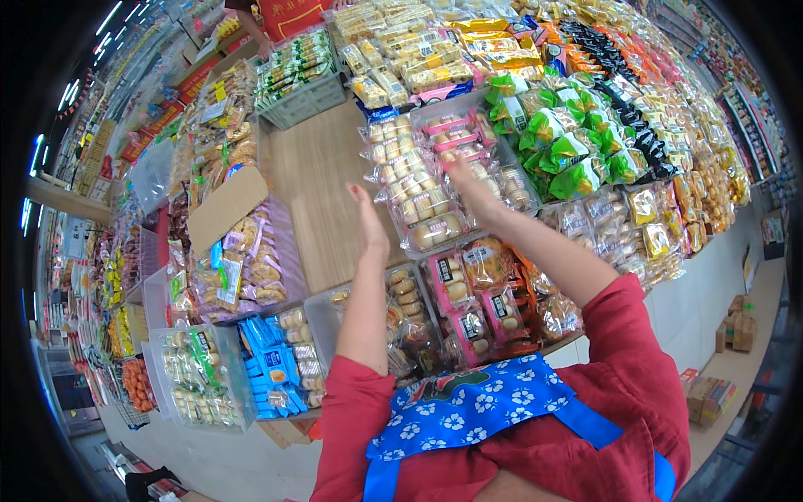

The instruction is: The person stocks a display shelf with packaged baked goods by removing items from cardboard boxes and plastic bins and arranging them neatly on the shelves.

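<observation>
My left hand (369, 219) is raised above the wooden display surface (323, 150), its thumb and fingers apart, nothing in it. Over a clear plastic bin my right hand (473, 188) reaches out, blurred, near pink-edged packs of small round pastries (455, 135); whether its fingertips touch a pack I cannot tell. Between my hands lie rows of clear-wrapped round pastries (408, 182) in the same bin area. Green and white snack bags (568, 135) sit to the right of my right hand.
A cardboard piece (228, 210) leans on purple-edged cookie packs (260, 276) at the left. Nearer me stand blue packets (270, 367) and a clear bin of pastries (201, 383). A basket of green packs (301, 100) is at the far side, beside a person's arm (254, 31).
</observation>
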Action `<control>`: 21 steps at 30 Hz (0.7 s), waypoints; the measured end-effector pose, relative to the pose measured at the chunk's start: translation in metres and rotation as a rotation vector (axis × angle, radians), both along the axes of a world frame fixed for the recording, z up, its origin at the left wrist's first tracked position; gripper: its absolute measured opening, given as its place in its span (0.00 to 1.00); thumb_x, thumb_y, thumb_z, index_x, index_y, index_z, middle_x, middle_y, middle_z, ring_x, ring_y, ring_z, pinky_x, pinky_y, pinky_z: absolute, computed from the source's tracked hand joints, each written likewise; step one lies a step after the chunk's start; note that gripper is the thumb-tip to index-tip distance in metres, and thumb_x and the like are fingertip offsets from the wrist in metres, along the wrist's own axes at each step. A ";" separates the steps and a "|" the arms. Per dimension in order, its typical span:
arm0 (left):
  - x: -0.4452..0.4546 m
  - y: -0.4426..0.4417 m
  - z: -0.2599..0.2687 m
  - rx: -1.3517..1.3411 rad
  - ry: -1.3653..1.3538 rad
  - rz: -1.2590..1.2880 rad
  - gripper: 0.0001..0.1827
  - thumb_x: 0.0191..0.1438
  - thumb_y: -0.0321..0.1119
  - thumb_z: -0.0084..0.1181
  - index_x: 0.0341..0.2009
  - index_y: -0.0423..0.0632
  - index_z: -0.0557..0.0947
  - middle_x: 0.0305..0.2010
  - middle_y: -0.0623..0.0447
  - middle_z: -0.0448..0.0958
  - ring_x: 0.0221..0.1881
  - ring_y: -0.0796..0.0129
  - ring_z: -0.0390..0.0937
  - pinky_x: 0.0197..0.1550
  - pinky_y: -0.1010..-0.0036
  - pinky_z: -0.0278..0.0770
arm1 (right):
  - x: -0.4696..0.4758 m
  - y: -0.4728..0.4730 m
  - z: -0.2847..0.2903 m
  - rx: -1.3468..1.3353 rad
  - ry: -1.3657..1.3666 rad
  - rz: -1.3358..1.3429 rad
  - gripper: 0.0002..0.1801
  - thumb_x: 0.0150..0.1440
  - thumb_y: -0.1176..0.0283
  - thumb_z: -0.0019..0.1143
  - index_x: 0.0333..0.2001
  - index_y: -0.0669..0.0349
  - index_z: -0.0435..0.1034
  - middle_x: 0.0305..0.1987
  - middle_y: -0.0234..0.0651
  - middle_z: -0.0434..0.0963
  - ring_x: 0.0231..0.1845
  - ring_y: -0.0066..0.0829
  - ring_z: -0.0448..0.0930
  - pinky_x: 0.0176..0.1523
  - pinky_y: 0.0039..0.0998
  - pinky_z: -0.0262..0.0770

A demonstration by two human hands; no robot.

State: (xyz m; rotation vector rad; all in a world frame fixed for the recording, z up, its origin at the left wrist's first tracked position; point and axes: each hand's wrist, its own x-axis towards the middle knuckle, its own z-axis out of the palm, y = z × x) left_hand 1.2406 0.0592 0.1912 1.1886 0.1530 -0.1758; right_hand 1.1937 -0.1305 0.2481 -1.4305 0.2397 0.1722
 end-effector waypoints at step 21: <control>0.060 -0.022 0.008 0.007 -0.219 -0.178 0.38 0.65 0.55 0.32 0.71 0.53 0.37 0.73 0.49 0.44 0.69 0.62 0.52 0.66 0.65 0.56 | 0.102 0.006 -0.019 0.012 0.043 0.064 0.39 0.63 0.59 0.40 0.70 0.61 0.36 0.73 0.43 0.48 0.71 0.37 0.52 0.68 0.37 0.53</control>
